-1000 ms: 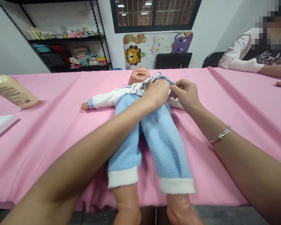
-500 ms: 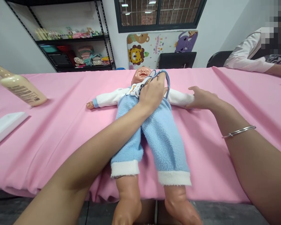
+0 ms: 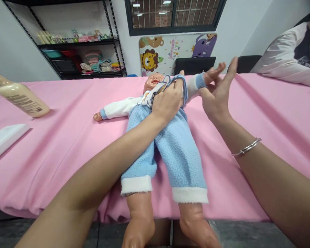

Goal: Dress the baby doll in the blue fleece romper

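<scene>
A baby doll [image 3: 153, 81] lies face up on the pink-covered table, dressed in light blue fleece overalls [image 3: 179, 148] with white sleeves. My left hand [image 3: 167, 100] is closed at the doll's chest around a blue-trimmed strap [image 3: 185, 91], part of which loops out beside the fingers. Against the raised doll's arm [image 3: 193, 88], on the right, my right hand [image 3: 218, 98] has one digit at the blue cuff and another pointing upward. The doll's hand shows in front of my palm. The other doll arm [image 3: 119, 108] lies flat on the cloth.
On the left of the pink cloth [image 3: 74, 144] are a pump bottle [image 3: 23, 98] and a white flat object [image 3: 7, 139]. Behind the table are a shelf rack [image 3: 80, 43] and a dark chair [image 3: 193, 65]. A person's sleeve [image 3: 281, 58] rests at the right.
My right hand has moved up and inward, and the doll's arm with it has risen from the cloth, its hand now visible. My left hand stays at the chest.
</scene>
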`<act>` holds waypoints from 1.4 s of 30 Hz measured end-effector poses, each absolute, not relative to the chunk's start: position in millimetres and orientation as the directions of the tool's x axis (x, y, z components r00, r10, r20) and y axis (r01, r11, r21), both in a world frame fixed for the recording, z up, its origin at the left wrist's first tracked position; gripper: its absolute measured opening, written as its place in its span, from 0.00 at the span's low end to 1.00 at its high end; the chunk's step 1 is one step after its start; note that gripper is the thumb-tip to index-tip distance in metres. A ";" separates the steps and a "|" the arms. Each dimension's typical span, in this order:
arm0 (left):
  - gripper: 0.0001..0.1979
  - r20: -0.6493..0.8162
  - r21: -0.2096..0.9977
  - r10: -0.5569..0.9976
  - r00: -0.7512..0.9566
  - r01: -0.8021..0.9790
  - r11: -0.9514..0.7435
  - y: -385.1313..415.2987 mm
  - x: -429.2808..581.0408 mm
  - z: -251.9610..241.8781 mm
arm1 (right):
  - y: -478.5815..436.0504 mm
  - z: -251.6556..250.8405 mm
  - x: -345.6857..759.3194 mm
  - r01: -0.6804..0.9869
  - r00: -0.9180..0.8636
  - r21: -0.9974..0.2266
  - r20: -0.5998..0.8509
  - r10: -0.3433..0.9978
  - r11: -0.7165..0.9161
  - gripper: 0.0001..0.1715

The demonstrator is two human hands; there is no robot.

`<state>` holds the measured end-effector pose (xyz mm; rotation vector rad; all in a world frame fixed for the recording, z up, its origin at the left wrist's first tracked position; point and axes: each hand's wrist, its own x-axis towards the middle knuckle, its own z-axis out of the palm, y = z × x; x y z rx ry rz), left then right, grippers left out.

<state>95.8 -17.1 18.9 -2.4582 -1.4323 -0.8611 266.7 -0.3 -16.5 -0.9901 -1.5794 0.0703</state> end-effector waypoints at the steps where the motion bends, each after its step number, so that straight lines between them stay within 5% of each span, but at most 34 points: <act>1: 0.27 0.570 0.146 0.734 0.369 0.834 -0.532 -16.8 96.2 18.9 | 0.3 -17.0 261.7 0.528 0.066 -0.555 0.782 0.620 0.643 0.49; 8: 0.29 0.632 0.239 0.683 0.365 0.747 -0.621 -9.9 97.0 17.2 | -14.1 -12.7 234.8 0.513 -0.065 -0.533 0.758 0.649 0.673 0.19; 14: 0.27 0.637 0.251 0.614 0.466 0.627 -0.737 8.4 88.1 11.8 | -16.7 -14.4 231.1 0.494 -0.103 -0.593 0.686 0.720 0.636 0.19; 18: 0.24 0.504 0.117 0.496 0.708 0.512 -0.851 19.1 72.4 26.3 | -17.8 -18.3 226.9 0.615 -0.051 -0.524 0.720 0.693 0.590 0.18; 22: 0.22 0.423 0.171 0.455 0.784 0.424 -0.889 26.5 58.1 38.4 | -20.4 -18.0 219.5 0.648 -0.001 -0.506 0.747 0.665 0.569 0.12; 25: 0.22 0.418 0.261 0.458 0.785 0.379 -0.888 27.8 56.6 37.6 | -18.1 -17.5 216.9 0.496 0.181 -0.690 0.676 0.715 0.527 0.11; 28: 0.30 0.431 0.334 0.433 0.792 0.305 -0.892 24.3 60.6 32.7 | -14.4 -14.6 216.4 0.170 0.343 -0.901 0.434 0.833 0.399 0.12; 32: 0.42 0.352 0.427 0.439 0.827 0.276 -0.861 21.5 64.1 25.5 | -14.6 -3.0 215.0 -0.237 0.363 -0.945 0.130 0.923 0.226 0.13; 38: 0.40 0.612 0.402 0.484 0.625 0.281 -0.872 31.4 69.5 22.6 | 7.0 2.7 235.9 -0.394 0.014 -0.918 0.046 0.999 0.048 0.16; 42: 0.34 0.672 0.526 0.639 0.374 0.366 -0.768 24.7 71.8 38.1 | 56.8 -10.7 238.7 -0.071 -0.047 -0.976 0.209 0.977 0.205 0.25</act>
